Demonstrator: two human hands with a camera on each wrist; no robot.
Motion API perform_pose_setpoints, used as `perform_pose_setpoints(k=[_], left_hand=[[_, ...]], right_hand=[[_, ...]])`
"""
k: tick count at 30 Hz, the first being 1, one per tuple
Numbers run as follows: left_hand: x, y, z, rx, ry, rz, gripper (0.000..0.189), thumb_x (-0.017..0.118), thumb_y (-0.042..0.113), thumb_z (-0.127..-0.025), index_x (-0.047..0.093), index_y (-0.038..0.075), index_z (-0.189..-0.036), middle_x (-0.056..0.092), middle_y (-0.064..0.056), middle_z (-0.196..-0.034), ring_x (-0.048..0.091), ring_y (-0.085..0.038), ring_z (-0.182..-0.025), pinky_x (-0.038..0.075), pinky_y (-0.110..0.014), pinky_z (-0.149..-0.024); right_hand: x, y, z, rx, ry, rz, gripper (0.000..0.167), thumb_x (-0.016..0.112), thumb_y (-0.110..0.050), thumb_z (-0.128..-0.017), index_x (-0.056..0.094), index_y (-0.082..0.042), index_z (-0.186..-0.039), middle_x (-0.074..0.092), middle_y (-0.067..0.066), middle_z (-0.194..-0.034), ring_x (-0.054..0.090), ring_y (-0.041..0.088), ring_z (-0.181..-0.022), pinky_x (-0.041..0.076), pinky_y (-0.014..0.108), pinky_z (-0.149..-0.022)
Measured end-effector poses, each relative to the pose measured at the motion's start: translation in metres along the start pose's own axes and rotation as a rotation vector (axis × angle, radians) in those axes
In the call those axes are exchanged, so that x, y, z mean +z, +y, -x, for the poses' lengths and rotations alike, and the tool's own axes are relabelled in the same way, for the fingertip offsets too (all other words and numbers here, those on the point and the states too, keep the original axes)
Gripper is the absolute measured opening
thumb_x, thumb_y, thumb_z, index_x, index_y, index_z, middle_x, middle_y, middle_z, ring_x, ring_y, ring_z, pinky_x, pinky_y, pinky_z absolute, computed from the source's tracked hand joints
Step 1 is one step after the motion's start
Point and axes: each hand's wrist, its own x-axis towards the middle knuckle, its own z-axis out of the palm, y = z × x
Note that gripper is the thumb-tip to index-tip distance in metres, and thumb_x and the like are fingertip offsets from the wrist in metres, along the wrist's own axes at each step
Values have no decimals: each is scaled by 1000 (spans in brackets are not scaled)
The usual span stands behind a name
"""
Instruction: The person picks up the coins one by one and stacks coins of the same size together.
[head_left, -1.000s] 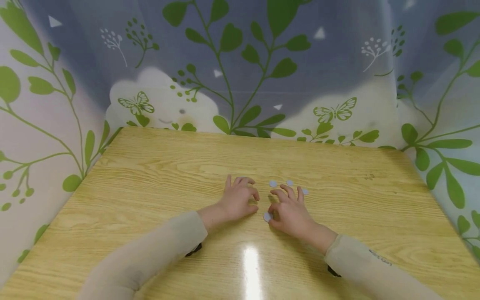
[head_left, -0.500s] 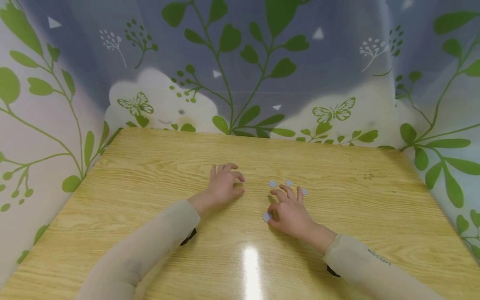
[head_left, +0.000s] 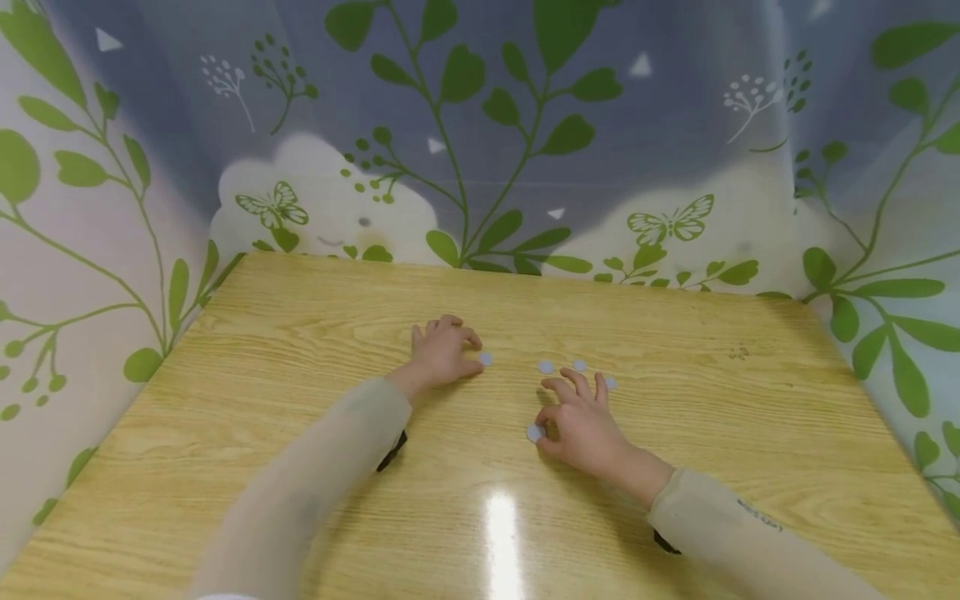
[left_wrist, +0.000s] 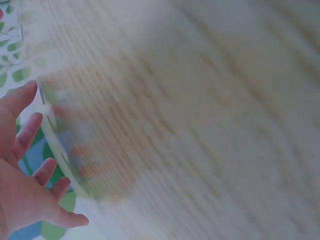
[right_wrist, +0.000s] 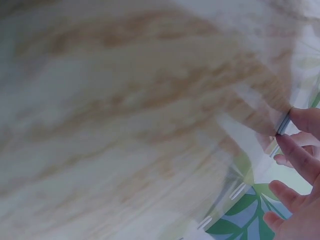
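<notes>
In the head view, my right hand (head_left: pixel 581 429) pinches a small stack of thin whitish discs (head_left: pixel 534 433) at the table top. Thumb and index finger hold the discs (right_wrist: pixel 283 123) by their edges in the right wrist view, the other fingers spread apart. My left hand (head_left: pixel 441 350) hovers low over the middle of the table, thumb and index finger parted; a single pale disc (head_left: pixel 486 359) lies right at their tips. From the left wrist view, the left hand (left_wrist: pixel 25 170) shows spread fingers.
Beyond my right hand lie three more pale discs: one disc (head_left: pixel 546 367) at left, another (head_left: pixel 580 365) in the middle, a third (head_left: pixel 611 383) partly behind the fingers. The wooden table (head_left: pixel 337 333) meets leaf-printed curtains (head_left: pixel 487 125) at back and sides.
My left hand has moved from beside the right hand to the far left. A disc now shows at its fingertips where none was visible before. The right hand has stayed in place.
</notes>
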Motion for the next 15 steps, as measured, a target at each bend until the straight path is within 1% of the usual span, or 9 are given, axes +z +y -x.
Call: perform_pose_setpoints(k=[2, 5, 9, 15], left_hand=[[1, 1, -3, -11, -15, 17, 34, 65, 40, -86, 63, 21, -115, 33, -13, -148, 27, -41, -135, 6, -67, -108], [2, 1, -4, -7, -16, 23, 30, 64, 38, -87, 64, 21, -111, 32, -13, -149, 24, -40, -137, 4, -68, -108], [4, 1, -6, 7, 0, 9, 25, 64, 38, -87, 65, 23, -107, 33, -12, -148, 24, -39, -138, 4, -68, -108], [6, -1, -8, 30, 15, 0, 24, 64, 38, -87, 66, 23, -105, 35, -12, -147, 26, -39, -136, 4, -67, -108]], right_hand=[[0, 0, 0, 0, -1, 1, 11, 76, -28, -75, 74, -18, -79, 52, 14, -131, 32, 44, -129, 17, 77, -97], [0, 0, 0, 3, -3, 1, 12, 75, -29, -76, 74, -18, -79, 52, 14, -131, 32, 44, -129, 17, 77, -97], [0, 1, 0, 2, -3, -2, 12, 76, -29, -76, 74, -17, -80, 52, 15, -131, 32, 44, -129, 17, 77, -97], [1, 1, 0, 1, 4, -8, 12, 76, -27, -75, 74, -16, -80, 52, 15, -131, 33, 44, -128, 17, 78, -96]])
